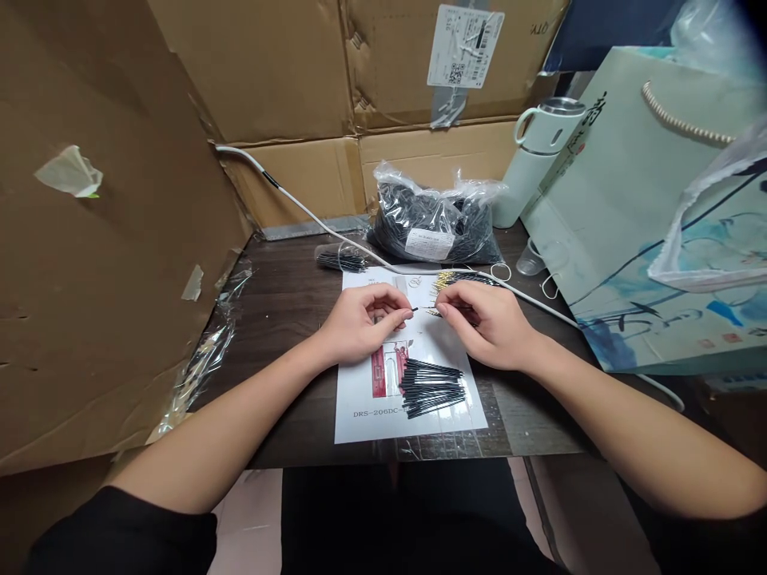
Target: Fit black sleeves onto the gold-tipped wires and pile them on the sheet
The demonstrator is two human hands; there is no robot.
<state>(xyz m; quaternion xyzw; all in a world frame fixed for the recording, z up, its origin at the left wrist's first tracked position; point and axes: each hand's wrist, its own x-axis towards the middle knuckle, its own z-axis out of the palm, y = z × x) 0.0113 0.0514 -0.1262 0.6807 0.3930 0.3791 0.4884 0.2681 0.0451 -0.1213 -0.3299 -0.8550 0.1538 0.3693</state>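
Note:
My left hand point(363, 322) pinches a thin black tube point(413, 309) between thumb and fingers, its tip pointing right. My right hand point(485, 319) pinches a small gold-tipped pin point(432, 311) pointing left, so the two tips are almost touching above a white printed sheet point(365, 399). On that sheet, just below my hands, lies a pile of black tubes point(432, 386). Behind my right hand sits a heap of gold-tipped pins point(449, 277).
A clear bag of black parts point(428, 220) stands at the back of the dark table point(281, 303). A white cable point(311, 216) crosses it. A pale thermos point(536, 160) and a large gift bag point(647, 216) crowd the right; cardboard walls point(89, 239) enclose the left and back.

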